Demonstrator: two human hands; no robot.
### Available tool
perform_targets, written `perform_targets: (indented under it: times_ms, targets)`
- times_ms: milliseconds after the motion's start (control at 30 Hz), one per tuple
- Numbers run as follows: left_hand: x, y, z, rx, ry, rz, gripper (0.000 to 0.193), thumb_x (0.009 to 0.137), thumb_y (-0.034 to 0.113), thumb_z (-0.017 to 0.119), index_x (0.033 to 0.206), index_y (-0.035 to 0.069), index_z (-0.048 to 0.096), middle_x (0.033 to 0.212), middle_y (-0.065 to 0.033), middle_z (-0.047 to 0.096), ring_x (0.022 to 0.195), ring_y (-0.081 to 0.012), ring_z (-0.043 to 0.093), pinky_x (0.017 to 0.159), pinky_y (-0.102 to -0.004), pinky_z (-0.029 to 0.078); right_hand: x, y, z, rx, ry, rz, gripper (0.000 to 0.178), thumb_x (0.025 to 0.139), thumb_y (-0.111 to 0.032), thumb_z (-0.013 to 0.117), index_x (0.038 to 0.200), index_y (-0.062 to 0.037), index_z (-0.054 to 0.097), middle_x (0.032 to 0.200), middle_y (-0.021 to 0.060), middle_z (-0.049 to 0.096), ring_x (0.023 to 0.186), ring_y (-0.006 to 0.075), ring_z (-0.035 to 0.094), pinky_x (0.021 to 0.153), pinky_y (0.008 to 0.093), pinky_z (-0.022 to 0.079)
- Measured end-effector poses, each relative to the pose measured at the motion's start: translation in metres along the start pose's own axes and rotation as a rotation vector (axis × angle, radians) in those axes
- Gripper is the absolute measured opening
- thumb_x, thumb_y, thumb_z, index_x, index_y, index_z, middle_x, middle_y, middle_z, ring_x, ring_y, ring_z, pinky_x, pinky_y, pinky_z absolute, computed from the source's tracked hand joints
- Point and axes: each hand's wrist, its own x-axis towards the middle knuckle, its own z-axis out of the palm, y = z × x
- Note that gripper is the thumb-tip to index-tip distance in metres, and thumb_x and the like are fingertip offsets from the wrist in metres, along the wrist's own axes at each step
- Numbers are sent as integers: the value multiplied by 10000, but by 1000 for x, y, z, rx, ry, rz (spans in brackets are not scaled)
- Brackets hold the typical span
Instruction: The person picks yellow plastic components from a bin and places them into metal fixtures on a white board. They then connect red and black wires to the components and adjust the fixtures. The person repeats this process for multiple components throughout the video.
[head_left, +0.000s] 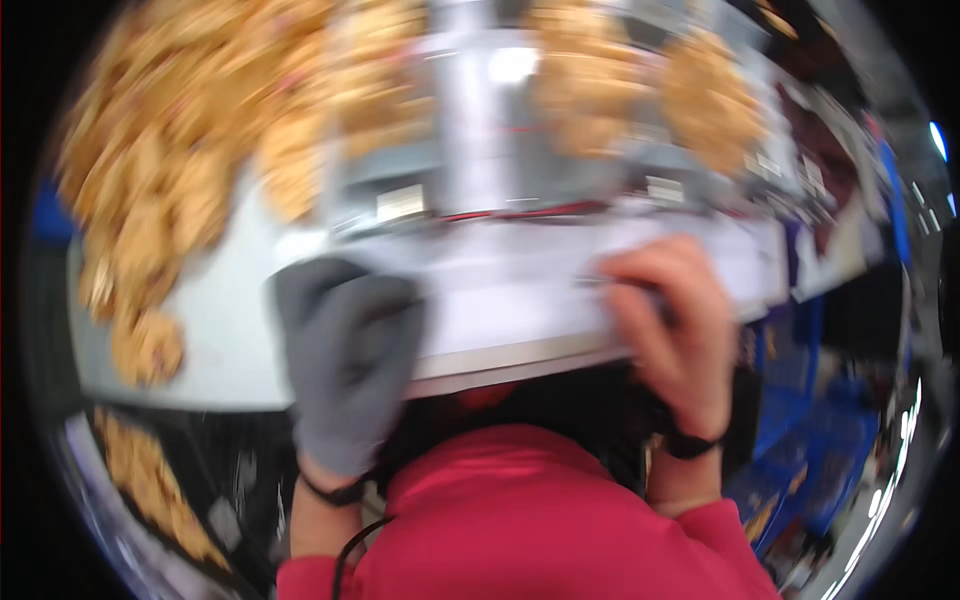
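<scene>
My left hand (350,340), in a grey glove, is curled closed at the left end of a white board or sheet (510,310) at the table's near edge. Whatever its fingers may hold is hidden. My right hand (680,320), bare with a dark wristband, has its thumb and fingers bent together over the sheet's right part. Motion blur hides whether something small sits between those fingertips. Just beyond the sheet, a thin red strip or cord (525,212) runs along the front of a grey metal fixture (565,175).
Many tan, wrinkled, rounded pieces (190,130) are heaped on the white table (230,350) at left. More tan pieces (590,80) lie beyond the fixture. A black bin (225,480) stands lower left, with tan pieces beside it. Blue crates (810,450) are at lower right.
</scene>
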Motion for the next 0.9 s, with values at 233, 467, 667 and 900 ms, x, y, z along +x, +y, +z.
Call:
perform_targets:
  times_ms: [233,467,667,900]
  targets:
    - [5,12,10,26,180,120,154,725,193,762,834,172,656,887,39,607,864,-227,599,775,-402,429,-25,11,-20,-140,21,138,118,926,12,520,1023,19,586,1050,105,569,1000,210,532,933,316,408]
    - [4,0,12,-105,231,119,79,689,184,668,706,108,654,845,6,615,881,-201,596,742,-408,473,-25,20,-25,-184,-21,201,177,1031,-98,457,1104,10,577,1129,83,561,1104,196,499,1033,320,338]
    - [5,-3,11,-144,143,81,101,696,212,650,735,126,685,850,20,615,903,-195,586,798,-418,470,-30,20,-22,-265,48,248,200,1038,-123,454,1109,9,587,1135,76,572,1142,200,496,1068,334,315]
    - [4,-3,10,-168,163,80,103,690,220,656,738,142,702,839,33,613,913,-192,571,827,-415,455,-31,24,-27,-285,41,226,212,1039,-131,464,1107,11,606,1116,66,595,1146,194,501,1087,342,305]
